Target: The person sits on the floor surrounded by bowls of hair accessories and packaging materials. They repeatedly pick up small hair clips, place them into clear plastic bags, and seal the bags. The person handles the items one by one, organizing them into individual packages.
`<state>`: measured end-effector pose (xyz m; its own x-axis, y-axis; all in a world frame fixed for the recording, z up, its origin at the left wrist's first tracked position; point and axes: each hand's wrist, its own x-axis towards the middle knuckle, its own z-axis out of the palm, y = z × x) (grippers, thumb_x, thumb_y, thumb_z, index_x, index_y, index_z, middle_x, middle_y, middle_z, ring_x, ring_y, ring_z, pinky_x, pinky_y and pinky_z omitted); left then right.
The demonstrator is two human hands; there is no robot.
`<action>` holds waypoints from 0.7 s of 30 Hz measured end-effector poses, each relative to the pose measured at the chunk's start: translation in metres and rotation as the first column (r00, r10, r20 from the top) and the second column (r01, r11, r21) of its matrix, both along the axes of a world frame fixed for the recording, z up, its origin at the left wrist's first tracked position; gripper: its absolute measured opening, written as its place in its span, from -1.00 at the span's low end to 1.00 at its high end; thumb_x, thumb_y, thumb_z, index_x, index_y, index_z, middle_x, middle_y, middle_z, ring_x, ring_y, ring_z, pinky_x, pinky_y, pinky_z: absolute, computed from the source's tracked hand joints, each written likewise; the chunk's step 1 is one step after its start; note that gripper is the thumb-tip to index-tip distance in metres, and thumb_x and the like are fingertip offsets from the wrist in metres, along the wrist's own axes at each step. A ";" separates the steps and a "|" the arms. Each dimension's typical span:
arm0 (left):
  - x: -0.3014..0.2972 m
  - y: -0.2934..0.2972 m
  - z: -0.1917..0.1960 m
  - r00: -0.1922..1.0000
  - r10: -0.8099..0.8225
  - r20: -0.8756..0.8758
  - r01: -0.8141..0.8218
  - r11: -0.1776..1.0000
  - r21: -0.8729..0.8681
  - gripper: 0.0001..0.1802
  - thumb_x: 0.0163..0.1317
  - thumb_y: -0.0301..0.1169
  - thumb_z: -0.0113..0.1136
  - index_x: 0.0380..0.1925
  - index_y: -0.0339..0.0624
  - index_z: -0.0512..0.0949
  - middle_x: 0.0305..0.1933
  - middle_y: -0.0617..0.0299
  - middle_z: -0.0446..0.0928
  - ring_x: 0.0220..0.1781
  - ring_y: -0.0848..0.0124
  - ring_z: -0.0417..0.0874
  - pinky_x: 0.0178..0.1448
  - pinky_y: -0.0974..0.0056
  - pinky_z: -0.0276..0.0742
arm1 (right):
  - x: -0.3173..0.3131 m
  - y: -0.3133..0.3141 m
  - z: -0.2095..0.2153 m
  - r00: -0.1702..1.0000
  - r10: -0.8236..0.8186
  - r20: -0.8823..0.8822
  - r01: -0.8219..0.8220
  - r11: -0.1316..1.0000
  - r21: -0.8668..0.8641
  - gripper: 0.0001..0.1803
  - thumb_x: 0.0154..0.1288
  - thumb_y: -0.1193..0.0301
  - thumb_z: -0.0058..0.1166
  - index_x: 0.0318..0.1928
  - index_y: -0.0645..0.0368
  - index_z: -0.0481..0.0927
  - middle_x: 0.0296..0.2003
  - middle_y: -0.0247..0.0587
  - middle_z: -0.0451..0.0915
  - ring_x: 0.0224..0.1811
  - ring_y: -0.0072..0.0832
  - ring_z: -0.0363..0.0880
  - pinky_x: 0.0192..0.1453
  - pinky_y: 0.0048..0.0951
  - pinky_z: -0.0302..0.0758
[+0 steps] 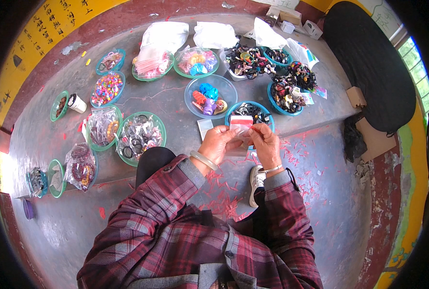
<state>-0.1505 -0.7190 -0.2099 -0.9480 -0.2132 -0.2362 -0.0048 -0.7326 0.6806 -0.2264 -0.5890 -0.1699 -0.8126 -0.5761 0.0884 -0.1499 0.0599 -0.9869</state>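
Between both hands is a small clear plastic bag with a red and white upper part. My left hand pinches its left side, a pale bangle on the wrist. With fingers closed, my right hand grips the right side. Whatever lies inside the bag is too small to make out. Just beyond my hands stands a blue basin of dark hair ties, partly hidden by them. A flat pale rectangular piece rests beside my left hand.
Across the grey ledge stand several basins: one with colourful beads, one with bagged hair ties, and a clear blue bowl with bright bundles. White bags lie at the back. Red scraps litter the floor near my shoe.
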 end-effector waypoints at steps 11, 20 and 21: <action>0.002 0.003 0.009 0.998 0.043 0.040 -0.044 0.999 0.023 -0.83 0.19 -0.41 0.04 -0.30 -0.30 0.46 -0.27 0.21 0.49 -0.26 0.42 0.56 -0.19 0.33 0.57 | -0.002 -0.001 -0.011 0.954 -0.121 0.273 0.176 0.966 -0.187 -0.91 0.26 0.42 -0.08 -0.32 0.15 0.46 -0.51 -0.32 0.55 -0.60 -0.63 0.48 -0.61 -0.69 0.29; -0.001 0.004 -0.002 0.988 0.115 0.100 -0.120 0.992 0.046 -0.82 0.20 -0.42 0.03 -0.28 -0.32 0.45 -0.28 0.22 0.47 -0.31 0.45 0.53 -0.26 0.41 0.58 | -0.007 0.002 -0.025 0.804 -0.105 0.585 0.352 0.878 -0.325 -0.91 0.27 0.37 -0.10 -0.31 0.10 0.40 -0.42 -0.20 0.59 -0.48 -0.50 0.56 -0.51 -0.62 0.38; -0.001 0.004 -0.004 0.987 0.127 0.102 -0.132 0.990 0.050 -0.82 0.20 -0.42 0.03 -0.28 -0.32 0.45 -0.28 0.21 0.47 -0.31 0.45 0.53 -0.27 0.41 0.58 | -0.007 0.002 -0.025 0.800 -0.105 0.591 0.359 0.872 -0.332 -0.91 0.28 0.37 -0.10 -0.31 0.10 0.40 -0.41 -0.19 0.58 -0.47 -0.50 0.56 -0.51 -0.62 0.38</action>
